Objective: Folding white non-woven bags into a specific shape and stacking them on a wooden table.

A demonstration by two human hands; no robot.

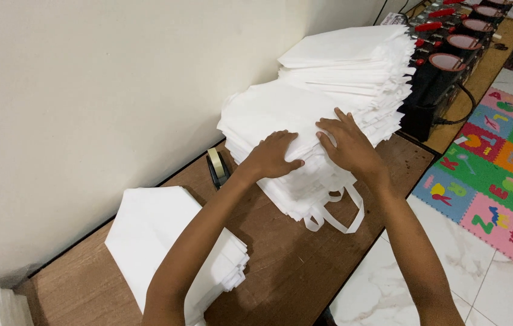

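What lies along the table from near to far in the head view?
Near stack of white folded bags → tape roll by the wall → left hand and right hand pressing on the middle stack of white bags → taller far stack → black press machine.

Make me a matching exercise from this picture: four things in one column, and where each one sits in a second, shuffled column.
Things:
1. left hand
2. roll of clear tape
3. colourful foam puzzle mat
4. black mug-press machine with red handles

Places:
A. on the white tiled floor
B. at the far end of the table, behind the taller white pile
C. flat on the near stack of white fabric bags
D. on the brown wooden table by the wall

Pairs: 1-C, 2-D, 3-A, 4-B
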